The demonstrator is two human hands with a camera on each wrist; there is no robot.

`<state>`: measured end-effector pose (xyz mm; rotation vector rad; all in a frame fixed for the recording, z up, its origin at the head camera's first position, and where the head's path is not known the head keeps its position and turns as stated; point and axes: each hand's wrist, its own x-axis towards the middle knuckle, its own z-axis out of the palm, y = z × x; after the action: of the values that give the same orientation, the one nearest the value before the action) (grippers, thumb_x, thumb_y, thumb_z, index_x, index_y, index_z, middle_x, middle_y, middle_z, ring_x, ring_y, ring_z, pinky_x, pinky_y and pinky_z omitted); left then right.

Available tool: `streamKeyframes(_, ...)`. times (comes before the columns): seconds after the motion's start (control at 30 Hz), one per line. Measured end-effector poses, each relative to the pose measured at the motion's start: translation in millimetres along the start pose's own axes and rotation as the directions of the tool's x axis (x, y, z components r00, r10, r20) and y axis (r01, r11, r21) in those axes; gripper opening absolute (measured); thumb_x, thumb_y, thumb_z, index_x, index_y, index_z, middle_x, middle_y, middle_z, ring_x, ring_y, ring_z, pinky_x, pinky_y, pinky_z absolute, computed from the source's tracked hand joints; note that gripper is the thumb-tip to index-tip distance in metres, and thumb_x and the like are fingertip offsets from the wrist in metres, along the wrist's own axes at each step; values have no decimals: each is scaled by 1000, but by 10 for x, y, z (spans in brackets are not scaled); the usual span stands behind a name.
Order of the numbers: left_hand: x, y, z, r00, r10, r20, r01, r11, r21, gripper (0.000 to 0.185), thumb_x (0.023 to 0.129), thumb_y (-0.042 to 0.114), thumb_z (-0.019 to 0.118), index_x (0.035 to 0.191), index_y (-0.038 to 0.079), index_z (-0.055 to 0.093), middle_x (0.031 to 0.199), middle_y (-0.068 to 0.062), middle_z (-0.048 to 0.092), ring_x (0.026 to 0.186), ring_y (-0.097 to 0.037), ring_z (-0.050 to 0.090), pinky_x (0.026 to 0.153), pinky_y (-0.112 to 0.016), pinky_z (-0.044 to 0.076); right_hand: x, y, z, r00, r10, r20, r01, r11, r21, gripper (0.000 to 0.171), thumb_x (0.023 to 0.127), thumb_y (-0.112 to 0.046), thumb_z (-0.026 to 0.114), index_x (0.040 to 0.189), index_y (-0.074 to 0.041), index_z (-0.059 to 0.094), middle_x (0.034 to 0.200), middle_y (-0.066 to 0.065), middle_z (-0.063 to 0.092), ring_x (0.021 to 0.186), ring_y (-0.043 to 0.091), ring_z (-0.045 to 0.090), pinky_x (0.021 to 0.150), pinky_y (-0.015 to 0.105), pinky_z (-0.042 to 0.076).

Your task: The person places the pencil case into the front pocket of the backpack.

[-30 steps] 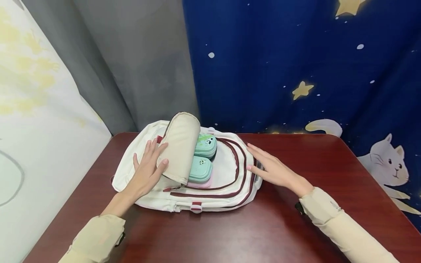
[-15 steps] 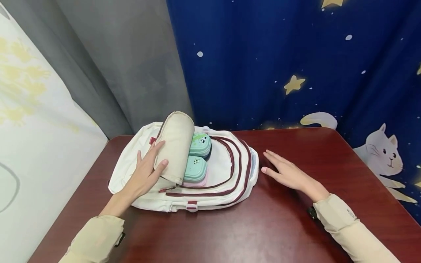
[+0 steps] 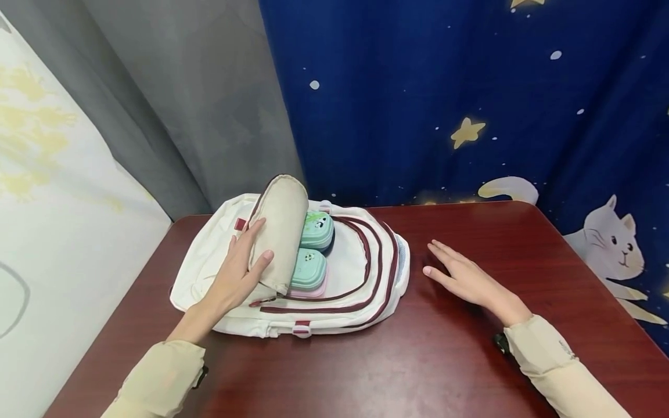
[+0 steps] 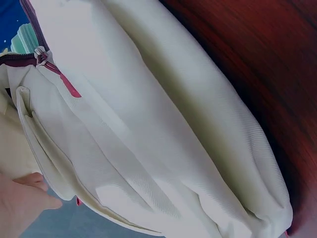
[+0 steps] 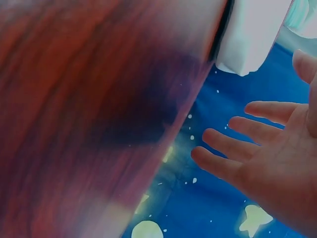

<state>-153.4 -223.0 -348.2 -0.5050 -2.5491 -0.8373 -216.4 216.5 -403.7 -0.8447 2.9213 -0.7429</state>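
Note:
A white backpack [image 3: 351,310] with dark red zips lies on its back on the table. Its front pocket's flap [image 3: 284,232] is folded over to the left. Two mint-green hard cases [image 3: 316,230] show in the pocket, the nearer one marked with a small panda picture. A pink edge [image 3: 308,294] peeks out beneath them. My left hand [image 3: 235,276] rests on the flap's left side, fingers extended; the left wrist view shows part of that hand [image 4: 22,203] beside the fabric. Right of the backpack, my right hand [image 3: 465,280] hovers over the table with spread fingers, holding nothing.
The dark red wooden table [image 3: 366,371] spreads around the backpack. Behind its far edge hang a grey curtain [image 3: 209,104] and a blue starry curtain [image 3: 392,116]. A white patterned wall covering [image 3: 63,232] borders the left side. A red zip pull [image 4: 69,85] hangs at the pocket's corner.
My right hand has moved right, away from the backpack's right end. My left hand has stayed at the flap, shifting only slightly. The head view has turned a little.

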Motion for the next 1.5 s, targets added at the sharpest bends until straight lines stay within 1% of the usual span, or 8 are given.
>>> streamKeyframes(0.33, 138, 360, 148, 1000, -19, 8, 19, 999, -40, 64, 94, 44, 46, 149, 22, 22, 152, -14, 18, 136, -28, 20, 105, -53, 20, 65, -4, -128, 999, 21, -37, -20, 1000, 18, 70, 95, -47, 46, 144, 1, 30, 149, 19, 23, 134, 37, 24, 103, 54, 22)
streamKeyframes(0.53, 265, 649, 372, 993, 116, 21, -115, 993, -31, 64, 95, 38, 49, 148, 12, 25, 151, -19, 18, 135, -32, 23, 103, -53, 23, 83, -24, -66, 999, 22, -30, -20, 999, 47, 70, 95, -48, 46, 144, 0, 30, 149, 19, 23, 135, 36, 24, 103, 54, 22)
streamKeyframes(0.63, 302, 780, 547, 984, 163, 66, -165, 986, 34, 64, 93, 34, 52, 147, 8, 28, 149, -24, 19, 135, -36, 22, 103, -54, 23, 41, 0, -42, 999, 30, -24, -29, 998, 50, 70, 95, -47, 46, 144, 1, 30, 149, 20, 23, 135, 37, 24, 103, 54, 22)
streamKeyframes(0.73, 288, 863, 696, 981, 165, 100, -178, 975, 133, 63, 92, 32, 55, 144, 5, 34, 145, -29, 24, 134, -39, 24, 102, -56, 25, -4, 20, -31, 999, 40, -14, -39, 998, 52, 70, 95, -47, 46, 144, 1, 30, 149, 20, 22, 135, 36, 23, 103, 54, 22)
streamKeyframes(1.0, 229, 952, 983, 960, 114, 257, -209, 901, 380, 72, 93, 42, 48, 145, -1, 24, 148, -24, 23, 136, -39, 18, 103, -58, 20, -75, 71, -53, 998, 51, -20, -51, 998, 43, 69, 96, -46, 44, 144, 1, 29, 150, 20, 21, 135, 36, 23, 103, 54, 22)
streamKeyframes(1.13, 201, 938, 1029, 952, 90, 294, -220, 868, 446, 73, 93, 46, 46, 146, 0, 24, 149, -23, 21, 137, -40, 14, 104, -58, 17, -54, 45, -44, 999, 48, -15, -47, 998, 48, 69, 96, -47, 44, 144, 0, 29, 150, 19, 21, 136, 35, 22, 103, 54, 22)
streamKeyframes(1.37, 187, 927, 1104, 946, 73, 316, -230, 837, 496, 77, 92, 54, 42, 147, 4, 23, 149, -22, 21, 137, -40, 13, 105, -57, 13, -14, 9, -23, 999, 31, -18, -30, 998, 50, 69, 96, -46, 45, 143, 1, 31, 150, 20, 22, 135, 36, 22, 103, 54, 22)
streamKeyframes(1.5, 208, 953, 1163, 944, 50, 327, -215, 843, 493, 83, 89, 61, 39, 148, 6, 19, 150, -20, 22, 137, -40, 12, 105, -58, 11, 1, -6, -12, 1000, 27, -11, -26, 998, 50, 68, 96, -45, 45, 143, 1, 30, 149, 20, 22, 135, 36, 22, 103, 53, 23)
